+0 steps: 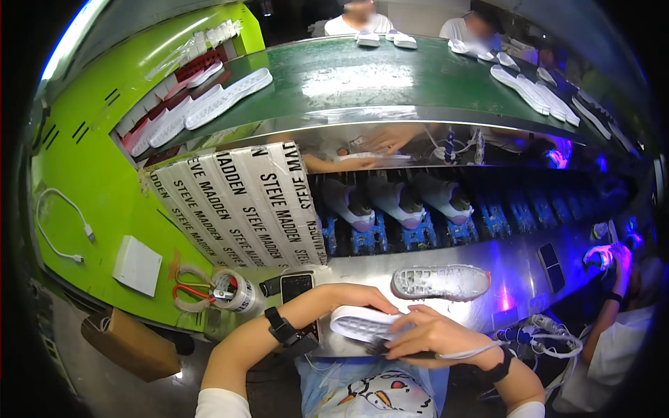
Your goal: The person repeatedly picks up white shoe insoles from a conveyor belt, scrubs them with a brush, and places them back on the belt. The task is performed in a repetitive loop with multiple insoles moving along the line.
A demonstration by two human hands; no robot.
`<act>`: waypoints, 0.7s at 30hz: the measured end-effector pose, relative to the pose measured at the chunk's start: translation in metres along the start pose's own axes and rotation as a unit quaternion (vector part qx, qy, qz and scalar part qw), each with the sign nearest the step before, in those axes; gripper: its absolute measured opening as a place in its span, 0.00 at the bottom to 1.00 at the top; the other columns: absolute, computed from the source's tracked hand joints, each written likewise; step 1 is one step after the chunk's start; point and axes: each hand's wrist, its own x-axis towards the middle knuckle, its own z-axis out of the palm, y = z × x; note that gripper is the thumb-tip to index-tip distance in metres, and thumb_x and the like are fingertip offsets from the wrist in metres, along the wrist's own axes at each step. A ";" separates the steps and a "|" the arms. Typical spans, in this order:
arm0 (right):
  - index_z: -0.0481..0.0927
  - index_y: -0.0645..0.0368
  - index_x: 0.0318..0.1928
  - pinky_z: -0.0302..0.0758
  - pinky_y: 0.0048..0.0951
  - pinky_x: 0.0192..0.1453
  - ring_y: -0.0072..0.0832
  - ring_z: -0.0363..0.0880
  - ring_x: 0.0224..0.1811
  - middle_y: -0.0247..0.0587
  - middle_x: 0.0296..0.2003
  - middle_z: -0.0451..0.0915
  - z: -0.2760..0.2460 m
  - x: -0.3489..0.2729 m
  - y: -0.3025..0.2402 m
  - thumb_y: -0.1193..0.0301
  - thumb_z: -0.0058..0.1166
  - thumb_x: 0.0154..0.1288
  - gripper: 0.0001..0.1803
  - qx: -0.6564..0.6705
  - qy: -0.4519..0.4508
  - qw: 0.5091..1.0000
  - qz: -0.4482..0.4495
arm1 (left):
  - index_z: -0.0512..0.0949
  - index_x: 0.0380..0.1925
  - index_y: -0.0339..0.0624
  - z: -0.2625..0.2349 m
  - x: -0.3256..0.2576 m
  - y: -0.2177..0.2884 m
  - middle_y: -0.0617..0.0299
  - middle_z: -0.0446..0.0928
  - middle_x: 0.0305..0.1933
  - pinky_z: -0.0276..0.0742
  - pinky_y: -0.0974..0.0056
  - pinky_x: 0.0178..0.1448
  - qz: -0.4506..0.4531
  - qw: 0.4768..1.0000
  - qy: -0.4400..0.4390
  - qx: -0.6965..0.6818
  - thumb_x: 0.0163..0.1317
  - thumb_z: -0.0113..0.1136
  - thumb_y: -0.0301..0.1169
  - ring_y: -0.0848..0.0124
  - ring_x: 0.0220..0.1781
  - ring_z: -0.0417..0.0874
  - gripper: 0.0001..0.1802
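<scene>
The left hand (364, 297) is holding a white sole (354, 322), its fingers partly curled along the far side. The right hand (440, 336) is bending its fingers over the sole's right end, next to something dark and partly hidden; whether they are gripping it, I cannot tell. The sole is hovering at the near edge of the metal table (362, 270). Just beyond, a second sole (441, 282) is lying on it. A cup (243, 301) is standing to the left, near a box (240, 205). Farther off, shoes (406, 213) are sitting in a row below a green belt (300, 87).
</scene>
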 end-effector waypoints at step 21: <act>0.83 0.63 0.46 0.78 0.27 0.48 0.28 0.85 0.38 0.44 0.36 0.86 0.051 0.028 -0.005 0.73 0.60 0.63 0.12 0.156 0.342 0.916 0.142 | 0.56 0.70 0.38 0.074 0.022 -0.030 0.47 0.64 0.68 0.72 0.47 0.62 0.508 0.693 0.041 -0.510 0.67 0.44 0.54 0.51 0.60 0.72 0.40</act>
